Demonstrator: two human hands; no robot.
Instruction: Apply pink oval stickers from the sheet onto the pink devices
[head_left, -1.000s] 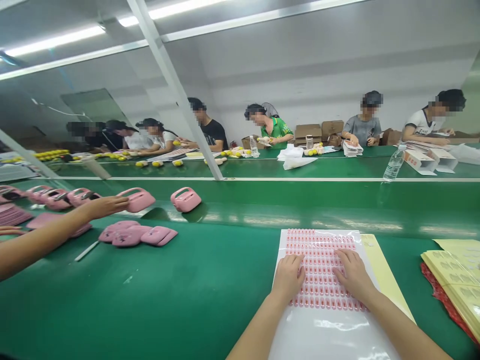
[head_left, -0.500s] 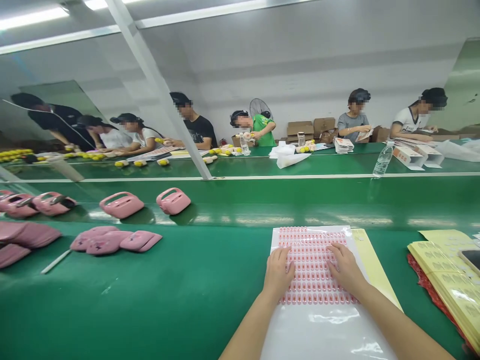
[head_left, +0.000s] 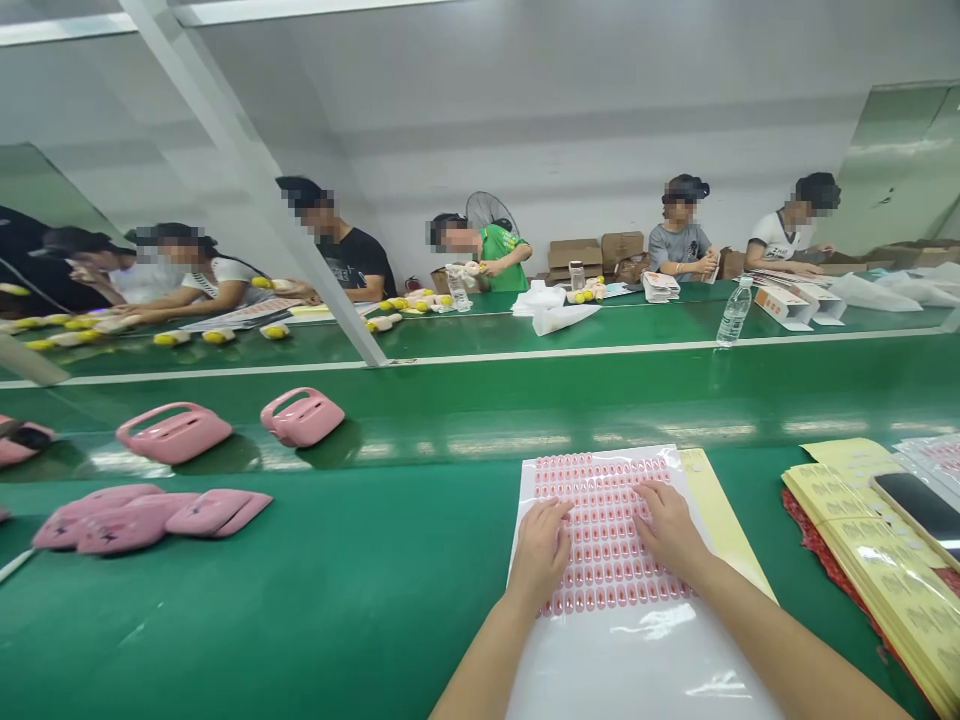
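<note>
A clear-and-white sticker sheet point(head_left: 600, 530) with rows of small pink oval stickers lies in front of me on the green table. My left hand point(head_left: 541, 548) rests on its left side, fingers stretched over the rows. On the right side of the rows, my right hand point(head_left: 670, 530) lies with its fingers spread. Neither hand grips anything. Under the sheet's right edge, a yellow sheet point(head_left: 731, 520) sticks out. The glossy lower part of the white sheet reaches toward me between my forearms.
Yellow sticker sheets point(head_left: 870, 560) are stacked at the right, with a phone point(head_left: 922, 510) on them. Pink padded pieces point(head_left: 127, 520) lie at the left, and pink handled casings point(head_left: 176, 435) stand behind them. A water bottle point(head_left: 733, 312) and several co-workers are across the table.
The view has turned to the right, so things shift left in it. Both hands remain on the sticker sheet in nearly the same places.
</note>
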